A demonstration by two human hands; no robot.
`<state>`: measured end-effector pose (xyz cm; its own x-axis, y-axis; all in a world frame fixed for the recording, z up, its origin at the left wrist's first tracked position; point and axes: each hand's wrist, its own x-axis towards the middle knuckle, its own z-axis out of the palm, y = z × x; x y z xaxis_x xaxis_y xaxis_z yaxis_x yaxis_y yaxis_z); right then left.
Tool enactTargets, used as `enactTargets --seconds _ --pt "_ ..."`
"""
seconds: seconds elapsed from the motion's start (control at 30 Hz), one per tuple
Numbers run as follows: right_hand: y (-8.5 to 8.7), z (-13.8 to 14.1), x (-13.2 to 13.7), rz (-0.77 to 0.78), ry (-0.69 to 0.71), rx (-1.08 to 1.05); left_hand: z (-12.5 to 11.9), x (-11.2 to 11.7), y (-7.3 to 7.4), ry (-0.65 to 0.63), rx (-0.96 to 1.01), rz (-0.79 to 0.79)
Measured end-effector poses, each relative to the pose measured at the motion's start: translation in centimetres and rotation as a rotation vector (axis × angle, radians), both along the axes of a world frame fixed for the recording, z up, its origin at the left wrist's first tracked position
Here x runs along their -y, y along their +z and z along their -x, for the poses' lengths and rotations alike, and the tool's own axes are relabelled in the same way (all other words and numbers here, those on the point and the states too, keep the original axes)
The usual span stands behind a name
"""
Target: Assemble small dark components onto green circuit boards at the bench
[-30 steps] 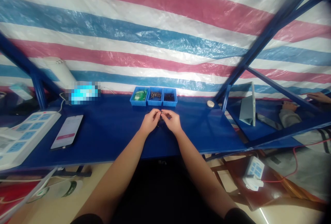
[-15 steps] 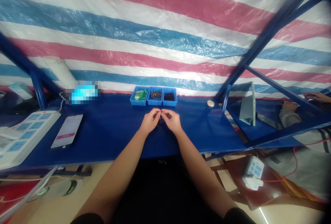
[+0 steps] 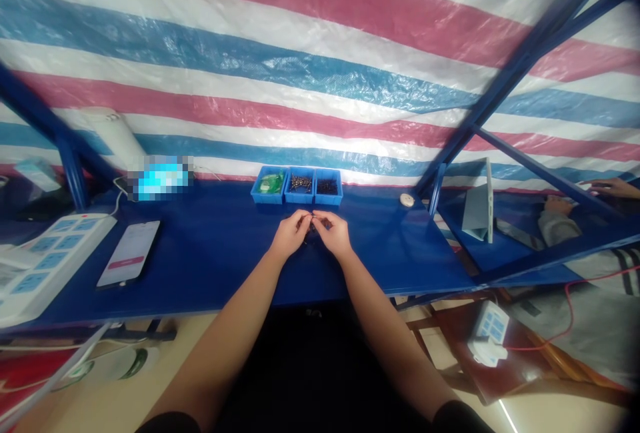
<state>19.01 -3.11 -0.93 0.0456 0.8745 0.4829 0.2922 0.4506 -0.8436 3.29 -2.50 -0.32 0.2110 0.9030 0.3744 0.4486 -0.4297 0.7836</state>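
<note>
My left hand (image 3: 291,234) and my right hand (image 3: 333,233) meet fingertip to fingertip over the blue table, both closed in a pinch. Whatever is between the fingers is too small to name. Small dark pieces (image 3: 313,233) show beneath and between the hands, partly hidden by them. Just beyond stand three blue bins side by side. In the left bin (image 3: 270,199) lies green material in clear plastic. The middle bin (image 3: 300,199) holds many small metallic, screw-like parts, and the right bin (image 3: 329,200) holds small black parts.
A phone (image 3: 129,254) and a white power strip (image 3: 55,263) lie on the left, near a blurred-out lit screen (image 3: 161,178). To the right are a round white object (image 3: 407,200), a blue frame post (image 3: 437,190) and a tablet on a stand (image 3: 479,213). Another person's hands (image 3: 560,204) show far right.
Almost nothing differs. My hands keep the same pinched pose in the same place, and the view has shifted very slightly.
</note>
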Motion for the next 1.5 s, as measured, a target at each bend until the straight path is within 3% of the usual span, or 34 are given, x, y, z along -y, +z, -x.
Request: enactTargets --seconds 0.53,0.77,0.93,1.0,1.1,1.23,1.5 --pt "-0.3 0.0 -0.3 0.047 0.012 -0.046 0.0 -0.1 0.0 0.029 -0.004 0.007" --pt "1.0 0.7 -5.1 0.244 -0.084 0.034 0.2 -0.5 -0.3 0.180 -0.019 -0.016" --pt "2.1 1.8 -7.9 0.210 0.095 -0.156 0.3 -0.7 -0.8 0.162 -0.013 -0.028" --pt "1.8 1.3 -7.6 0.159 0.042 -0.072 0.2 -0.7 -0.8 0.164 -0.013 -0.027" --pt "0.6 -0.1 -6.3 0.135 -0.081 0.215 0.3 -0.8 -0.8 0.194 -0.027 -0.028" --pt "-0.6 -1.3 -5.1 0.161 -0.013 0.519 0.3 -0.8 -0.7 0.218 -0.047 -0.032" --pt "-0.6 -0.9 -4.8 0.167 -0.035 0.581 0.3 -0.8 -0.8 0.230 -0.038 -0.057"
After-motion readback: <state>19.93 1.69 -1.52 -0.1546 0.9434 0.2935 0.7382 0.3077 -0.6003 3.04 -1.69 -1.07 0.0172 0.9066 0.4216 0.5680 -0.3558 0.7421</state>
